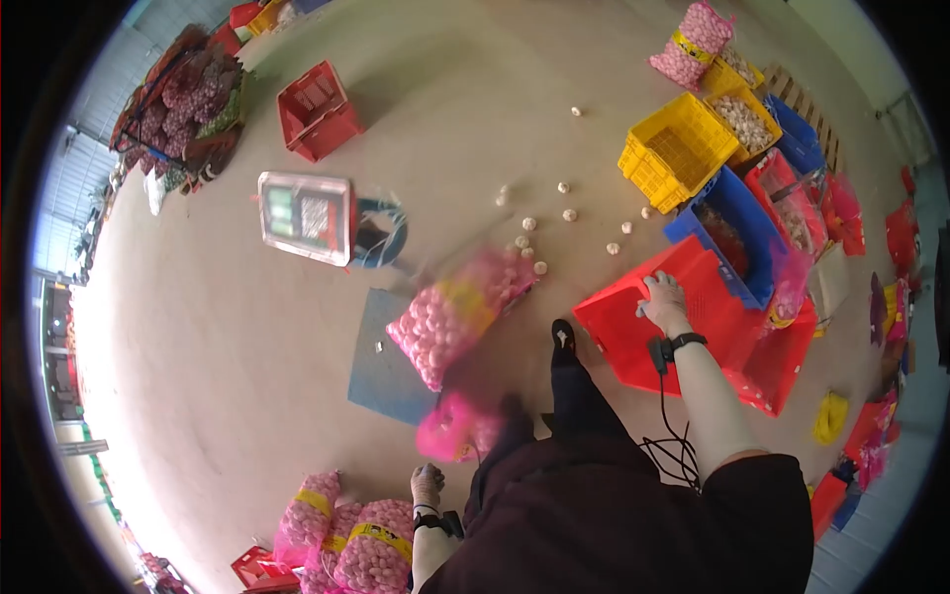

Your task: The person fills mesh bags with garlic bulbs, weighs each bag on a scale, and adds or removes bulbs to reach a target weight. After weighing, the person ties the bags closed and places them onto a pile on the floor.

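Observation:
My gloved right hand (663,302) is closed on the red plastic crate (614,312), which lies to my right front and looks tilted. Down by my left side, my gloved left hand (427,485) has its fingers curled; whether anything is in them I cannot make out. Just beyond it is a blurred piece of pink mesh (450,428). A pink mesh bag of garlic (435,322) with a yellow band stands or leans ahead of me, partly over a blue-grey plate (381,351) on the floor. Blur hides the bag's lower right side.
Loose garlic bulbs (569,215) lie ahead. A scale display (307,218) stands front left, a red crate (319,109) beyond it. Blue (727,223) and yellow crates (678,148) line the right. Filled garlic bags (374,544) stand behind left. A black cable (673,455) hangs near my right arm.

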A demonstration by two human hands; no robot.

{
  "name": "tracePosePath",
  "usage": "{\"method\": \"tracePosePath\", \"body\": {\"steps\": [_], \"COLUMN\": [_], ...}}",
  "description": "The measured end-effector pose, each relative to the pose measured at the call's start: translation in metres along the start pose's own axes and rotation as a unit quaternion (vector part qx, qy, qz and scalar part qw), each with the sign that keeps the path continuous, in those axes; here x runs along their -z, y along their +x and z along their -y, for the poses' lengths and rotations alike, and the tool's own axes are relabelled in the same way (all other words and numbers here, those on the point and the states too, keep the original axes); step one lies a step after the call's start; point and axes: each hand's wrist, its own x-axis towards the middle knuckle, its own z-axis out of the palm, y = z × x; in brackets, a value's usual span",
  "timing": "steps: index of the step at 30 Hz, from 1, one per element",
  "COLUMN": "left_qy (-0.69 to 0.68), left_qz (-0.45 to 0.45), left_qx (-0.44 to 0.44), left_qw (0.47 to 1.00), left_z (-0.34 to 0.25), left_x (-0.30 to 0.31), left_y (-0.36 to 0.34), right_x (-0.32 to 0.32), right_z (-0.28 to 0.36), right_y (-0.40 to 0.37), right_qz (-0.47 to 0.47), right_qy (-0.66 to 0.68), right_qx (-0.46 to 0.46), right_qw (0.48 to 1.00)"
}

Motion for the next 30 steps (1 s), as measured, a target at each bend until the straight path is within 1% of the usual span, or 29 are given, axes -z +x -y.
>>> {"method": "tracePosePath", "body": {"steps": [1, 2, 3, 4, 5, 6, 7, 8, 9, 10, 11, 12, 14, 16, 17, 18, 19, 21, 22, 23, 24, 25, 26, 27, 28, 29, 30], "left_qy": [0.006, 0.010, -0.007, 0.006, 0.053, 0.101, 0.115, 0.165, 0.210, 0.208, 0.188, 0.215, 0.243, 0.260, 0.259, 0.289, 0.320, 0.339, 0.355, 0.404, 0.404, 0.366, 0.326, 0.325, 0.358, 0.389, 0.386], "left_qz": [0.012, 0.026, 0.037, 0.027, 0.013, 0.002, -0.001, 0.047, 0.095, 0.103, 0.086, 0.094, 0.099, 0.128, 0.121, 0.125, 0.129, 0.142, 0.154, 0.153, 0.147, 0.157, 0.170, 0.172, 0.170, 0.169, 0.170], "left_qx": [-0.015, -0.033, -0.008, -0.006, -0.015, -0.023, -0.018, -0.047, -0.070, -0.075, -0.061, -0.068, -0.071, -0.127, -0.124, -0.141, -0.154, -0.134, -0.126, -0.161, -0.156, -0.174, -0.193, -0.188, -0.175, -0.166, -0.168], "left_qw": [1.000, 0.999, 0.999, 1.000, 0.998, 0.995, 0.993, 0.984, 0.971, 0.970, 0.976, 0.970, 0.962, 0.948, 0.950, 0.939, 0.926, 0.920, 0.913, 0.887, 0.889, 0.901, 0.910, 0.911, 0.901, 0.890, 0.891], "left_z": [-0.009, -0.020, -0.030, -0.035, -0.051, -0.070, -0.084, -0.096, -0.102, -0.114, -0.124, -0.139, -0.167, -0.186, -0.193, -0.200, -0.203, -0.207, -0.214, -0.220, -0.224, -0.228, -0.227, -0.223, -0.222, -0.220, -0.216], "left_x": [-0.009, -0.023, -0.034, -0.044, -0.067, -0.092, -0.105, -0.115, -0.123, -0.142, -0.162, -0.179, -0.208, -0.232, -0.238, -0.246, -0.249, -0.254, -0.261, -0.261, -0.260, -0.261, -0.262, -0.259, -0.254, -0.250, -0.249], "left_y": [-0.006, -0.008, -0.011, -0.018, -0.039, -0.049, -0.046, -0.041, -0.040, -0.044, -0.043, -0.043, -0.044, -0.041, -0.035, -0.024, -0.016, -0.003, 0.005, 0.006, 0.006, 0.007, 0.011, 0.019, 0.028, 0.039, 0.049], "right_x": [-0.008, -0.007, -0.012, -0.021, -0.029, -0.032, -0.036, -0.038, -0.040, -0.044, -0.046, -0.047, -0.063, -0.100, -0.092, -0.081, -0.087, -0.102, -0.117, -0.119, -0.123, -0.131, -0.125, -0.119, -0.120, -0.124, -0.131], "right_z": [-0.011, -0.019, -0.023, -0.026, -0.030, -0.033, -0.037, -0.040, -0.041, -0.044, -0.046, -0.046, -0.046, -0.052, -0.057, -0.062, -0.068, -0.084, -0.092, -0.094, -0.093, -0.091, -0.083, -0.075, -0.067, -0.058, -0.053], "right_y": [0.025, 0.044, 0.056, 0.063, 0.077, 0.087, 0.092, 0.092, 0.085, 0.077, 0.064, 0.051, 0.022, -0.017, -0.030, -0.038, -0.048, -0.068, -0.074, -0.072, -0.075, -0.075, -0.065, -0.060, -0.064, -0.066, -0.059], "right_qz": [0.025, 0.024, 0.011, 0.005, 0.067, 0.076, 0.134, 0.192, 0.195, 0.201, 0.211, 0.215, 0.241, 0.234, 0.251, 0.266, 0.270, 0.292, 0.314, 0.312, 0.316, 0.322, 0.339, 0.355, 0.360, 0.444, 0.517], "right_qy": [0.007, 0.014, -0.029, -0.070, -0.100, -0.091, -0.036, 0.018, 0.017, 0.007, 0.011, 0.015, -0.057, -0.119, -0.117, -0.116, -0.118, -0.195, -0.212, -0.217, -0.218, -0.217, -0.214, -0.211, -0.210, -0.195, -0.180], "right_qx": [-0.004, -0.005, 0.041, 0.086, 0.109, 0.104, 0.094, 0.082, 0.076, 0.099, 0.104, 0.109, 0.149, 0.173, 0.168, 0.160, 0.164, 0.185, 0.183, 0.183, 0.181, 0.183, 0.195, 0.206, 0.203, 0.144, 0.085], "right_qw": [1.000, 1.000, 0.999, 0.994, 0.987, 0.987, 0.986, 0.978, 0.978, 0.975, 0.972, 0.970, 0.957, 0.949, 0.946, 0.944, 0.942, 0.918, 0.907, 0.907, 0.905, 0.903, 0.895, 0.887, 0.886, 0.863, 0.832]}}
